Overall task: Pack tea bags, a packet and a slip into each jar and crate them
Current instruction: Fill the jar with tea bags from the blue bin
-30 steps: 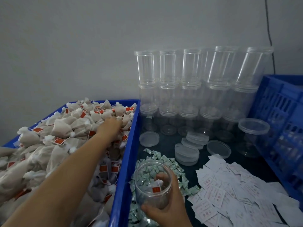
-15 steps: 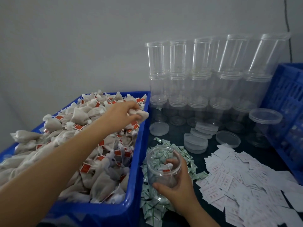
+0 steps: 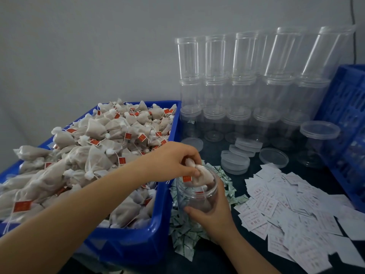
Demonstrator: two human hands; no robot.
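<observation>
My right hand [image 3: 212, 214] grips a clear open jar [image 3: 197, 196] from the near side, holding it over a pile of small green-and-white packets [image 3: 184, 237]. My left hand [image 3: 170, 161] hovers at the jar's mouth, its fingers pinched on a white tea bag [image 3: 201, 175] with a red tag that is partly inside the rim. More tea bag material shows inside the jar. A blue bin [image 3: 160, 232] on the left is heaped with tea bags [image 3: 94, 147]. White printed slips [image 3: 292, 212] lie spread at the right.
Stacks of empty clear jars [image 3: 243, 89] stand against the back wall. Loose lids [image 3: 235, 161] lie in front of them, and one lidded jar [image 3: 318, 143] stands beside a blue crate [image 3: 347, 123] at the right edge.
My left hand lifted a tea bag out of the blue bin and carried it right to the jar's mouth. The right hand kept hold of the jar.
</observation>
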